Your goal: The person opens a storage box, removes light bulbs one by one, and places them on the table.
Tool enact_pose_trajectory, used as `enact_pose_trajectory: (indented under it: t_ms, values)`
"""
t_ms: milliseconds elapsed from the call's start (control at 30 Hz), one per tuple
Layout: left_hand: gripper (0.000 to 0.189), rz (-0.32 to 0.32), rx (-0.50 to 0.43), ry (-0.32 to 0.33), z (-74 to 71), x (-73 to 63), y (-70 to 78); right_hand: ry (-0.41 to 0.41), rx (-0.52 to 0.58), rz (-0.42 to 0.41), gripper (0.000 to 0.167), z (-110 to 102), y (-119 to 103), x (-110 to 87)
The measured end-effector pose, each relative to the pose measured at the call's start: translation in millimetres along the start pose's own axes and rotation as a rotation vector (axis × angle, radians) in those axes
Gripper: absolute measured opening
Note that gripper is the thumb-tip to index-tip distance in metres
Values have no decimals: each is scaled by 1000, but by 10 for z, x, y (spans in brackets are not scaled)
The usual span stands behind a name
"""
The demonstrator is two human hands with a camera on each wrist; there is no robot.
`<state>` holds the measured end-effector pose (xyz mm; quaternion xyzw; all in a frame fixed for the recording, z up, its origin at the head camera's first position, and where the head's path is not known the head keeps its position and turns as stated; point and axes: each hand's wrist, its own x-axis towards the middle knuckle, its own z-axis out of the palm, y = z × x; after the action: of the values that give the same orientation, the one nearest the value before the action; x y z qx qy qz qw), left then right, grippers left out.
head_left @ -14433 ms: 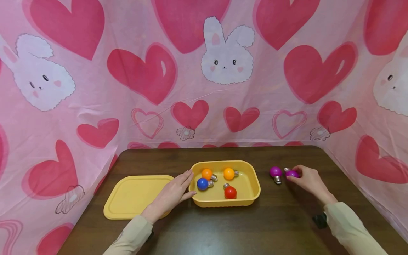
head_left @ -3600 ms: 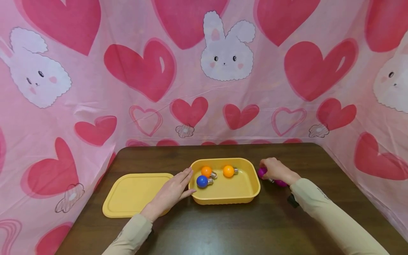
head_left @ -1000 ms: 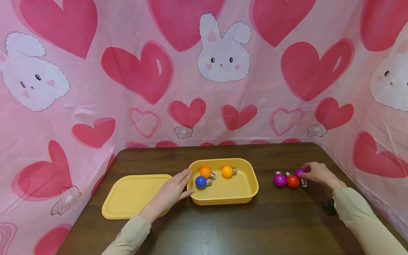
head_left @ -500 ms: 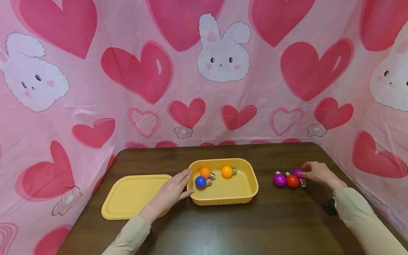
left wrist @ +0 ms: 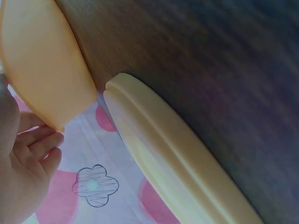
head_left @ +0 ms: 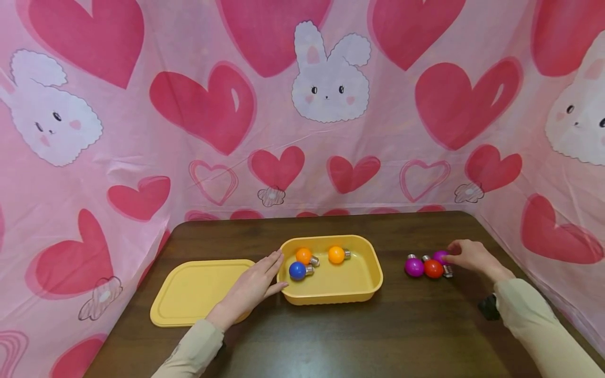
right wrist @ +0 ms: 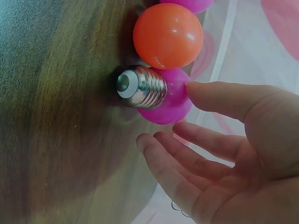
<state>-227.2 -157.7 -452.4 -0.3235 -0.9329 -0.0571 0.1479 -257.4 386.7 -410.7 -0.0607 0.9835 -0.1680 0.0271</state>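
1. The right hand [head_left: 474, 257], loosely spread, thumb against a purple bulb [head_left: 440, 256], had eased it nearer the red bulb [head_left: 433, 269] on the desk [head_left: 331, 338].
2. That left them closely grouped; the straight-fingered left hand [head_left: 250, 286] touched the box [head_left: 331, 299].

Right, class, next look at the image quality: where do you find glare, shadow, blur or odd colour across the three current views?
Head view: a pale sheen on the tabletop near the bottom edge; right wrist view: small bright highlights on the red bulb, which looks orange there, and a broad soft shadow across the wood; left wrist view: blurred tabletop, dark and bluish towards upper right.
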Motion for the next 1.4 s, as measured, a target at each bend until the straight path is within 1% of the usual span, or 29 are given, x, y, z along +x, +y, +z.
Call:
enact_pose_trajectory:
  t_ms: [167, 333, 433, 533, 767, 900, 1067, 1300, 1400]
  values:
    - [71, -3, -15, -7, 6, -8, -4, 4, 7, 1, 46, -21, -8, -9]
    - [71, -7, -22, -12, -9, -11, -3, 48, 4, -23, 42, -90, -73, -11]
    - [72, -24, -37, -32, -20, -14, -4, 75, -5, -54, 41, -151, -162, 5]
    - [72, -34, -48, -43, -26, -13, -8, 84, -20, -76, 42, -205, -279, 34]
    - [71, -12, -31, -10, -15, -6, -17, 66, -23, -134, 45, -273, -580, 104]
    - [72, -18, -40, -8, -10, -8, -18, 69, -4, -185, 42, -269, -727, 136]
    - [72, -30, -54, -25, -16, -11, -17, 66, 37, -238, 37, -238, -887, 163]
    - [72, -14, -39, -17, -19, 1, -16, 37, 120, -281, 33, -119, -1121, 200]
    - [72, -2, -34, -13, -26, 2, -17, 20, 156, -318, 33, -71, -1220, 226]
